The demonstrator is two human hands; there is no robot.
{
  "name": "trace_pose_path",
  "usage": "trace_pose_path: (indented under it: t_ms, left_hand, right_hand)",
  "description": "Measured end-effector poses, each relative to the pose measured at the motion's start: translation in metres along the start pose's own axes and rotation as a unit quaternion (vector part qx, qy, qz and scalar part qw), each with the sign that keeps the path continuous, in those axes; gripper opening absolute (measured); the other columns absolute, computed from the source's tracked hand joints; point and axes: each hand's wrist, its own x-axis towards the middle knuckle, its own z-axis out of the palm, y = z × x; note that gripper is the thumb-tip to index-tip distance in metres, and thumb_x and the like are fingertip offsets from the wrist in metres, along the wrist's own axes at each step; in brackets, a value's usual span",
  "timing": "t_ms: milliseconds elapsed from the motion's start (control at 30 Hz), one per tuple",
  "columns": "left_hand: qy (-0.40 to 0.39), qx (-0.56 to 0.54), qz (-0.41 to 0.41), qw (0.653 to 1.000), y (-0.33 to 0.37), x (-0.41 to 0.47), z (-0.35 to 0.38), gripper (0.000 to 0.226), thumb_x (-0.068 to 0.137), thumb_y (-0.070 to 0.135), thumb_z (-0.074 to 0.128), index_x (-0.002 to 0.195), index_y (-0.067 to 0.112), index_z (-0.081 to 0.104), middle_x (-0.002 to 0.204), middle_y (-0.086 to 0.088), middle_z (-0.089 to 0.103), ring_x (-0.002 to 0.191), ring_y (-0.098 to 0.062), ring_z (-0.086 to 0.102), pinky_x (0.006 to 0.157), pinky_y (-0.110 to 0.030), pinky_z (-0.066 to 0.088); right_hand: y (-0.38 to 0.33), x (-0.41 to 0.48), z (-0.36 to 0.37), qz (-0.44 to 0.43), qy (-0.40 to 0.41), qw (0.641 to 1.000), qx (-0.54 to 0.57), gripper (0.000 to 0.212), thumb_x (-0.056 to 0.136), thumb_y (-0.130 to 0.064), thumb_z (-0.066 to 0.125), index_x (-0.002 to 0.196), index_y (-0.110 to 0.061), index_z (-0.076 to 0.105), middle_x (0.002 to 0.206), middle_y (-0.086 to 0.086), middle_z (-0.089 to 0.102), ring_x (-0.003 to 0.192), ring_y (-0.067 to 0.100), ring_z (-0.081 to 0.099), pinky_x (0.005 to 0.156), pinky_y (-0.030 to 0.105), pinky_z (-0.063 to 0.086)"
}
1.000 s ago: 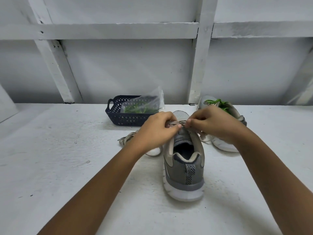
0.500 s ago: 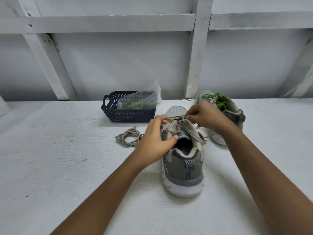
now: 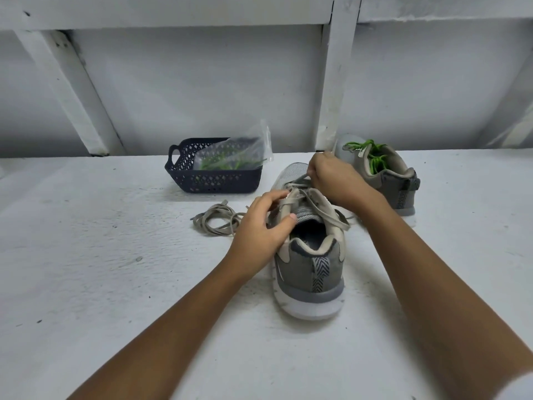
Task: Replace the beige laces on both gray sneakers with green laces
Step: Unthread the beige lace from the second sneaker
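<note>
the white table [image 3: 86, 255] fills the frame beneath two bare forearms that we see reaching in from the bottom edge toward the near gray sneaker [image 3: 308, 272], which stands heel toward us at the table's middle. the left hand [image 3: 259, 232] lies against the shoe's left side, fingers half curled over the eyelet row and thumb pressed on the collar, gripping that flap. the right hand [image 3: 331, 180], knuckles up over the forefoot, has its fingers curled tight and pinches the beige lace [image 3: 326, 209]; slack strands trail over the collar to the right. a second ago both hands pinched together at the top of the tongue; now they are apart, the right one farther toward the toe. the second gray sneaker [image 3: 403, 180] sits just behind the right hand, threaded with a green lace [image 3: 372, 157]. left of it, the dark basket [image 3: 213, 180] holds a clear bag [image 3: 248, 142] of green laces [image 3: 222, 164]. a loose beige coil [image 3: 216, 220] lies between basket and left hand.
</note>
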Motion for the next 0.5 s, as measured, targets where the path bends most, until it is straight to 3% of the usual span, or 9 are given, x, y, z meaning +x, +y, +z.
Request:
trace_pose_path:
  t_ms: [100, 200, 333, 400, 500]
  left_hand:
    - [0.005, -0.006, 0.006, 1.0, -0.004, 0.0, -0.001, 0.043, 0.076, 0.036, 0.054, 0.118, 0.029, 0.054, 0.12, 0.004, 0.058, 0.111, -0.002, 0.053, 0.097, -0.028, 0.045]
    - [0.015, -0.014, 0.011, 1.0, -0.008, -0.002, 0.0, 0.046, 0.078, 0.036, 0.055, 0.121, 0.022, 0.056, 0.119, 0.004, 0.059, 0.111, -0.002, 0.054, 0.097, -0.032, 0.046]
    - [0.01, -0.013, 0.025, 1.0, -0.012, -0.001, 0.002, 0.052, 0.077, 0.048, 0.054, 0.124, 0.025, 0.055, 0.12, 0.007, 0.059, 0.112, 0.0, 0.053, 0.098, -0.029, 0.045]
    - [0.007, -0.012, 0.029, 0.999, -0.013, -0.001, 0.002, 0.048, 0.078, 0.049, 0.053, 0.122, 0.03, 0.054, 0.12, 0.009, 0.058, 0.111, 0.003, 0.052, 0.097, -0.024, 0.044]
    - [0.011, -0.006, 0.043, 0.999, -0.015, -0.001, 0.001, 0.048, 0.077, 0.055, 0.048, 0.119, 0.033, 0.052, 0.12, 0.01, 0.058, 0.11, 0.006, 0.051, 0.095, -0.019, 0.041]
  right_hand:
    - [-0.002, 0.001, 0.007, -0.012, 0.03, 0.999, -0.007, 0.018, 0.097, -0.01, 0.038, 0.112, -0.003, 0.047, 0.118, 0.017, 0.047, 0.103, 0.038, 0.05, 0.082, 0.044, 0.039]
    - [-0.002, 0.003, 0.001, 0.02, 0.043, 0.997, 0.063, 0.02, 0.098, -0.014, 0.039, 0.108, -0.002, 0.051, 0.114, 0.019, 0.055, 0.104, 0.037, 0.052, 0.082, 0.04, 0.038]
    - [0.005, 0.0, -0.021, 0.056, -0.05, 0.99, 0.119, 0.033, 0.095, -0.027, 0.053, 0.087, 0.002, 0.068, 0.087, 0.017, 0.071, 0.086, 0.029, 0.065, 0.068, 0.028, 0.042]
    - [0.002, -0.002, -0.022, 0.042, -0.08, 0.992, 0.085, 0.028, 0.092, -0.024, 0.059, 0.089, 0.001, 0.07, 0.089, 0.016, 0.071, 0.087, 0.027, 0.065, 0.07, 0.028, 0.043]
    - [-0.002, 0.001, -0.013, 0.03, -0.033, 0.998, 0.042, 0.02, 0.093, -0.015, 0.052, 0.098, 0.0, 0.065, 0.103, 0.018, 0.067, 0.099, 0.032, 0.059, 0.073, 0.03, 0.04]
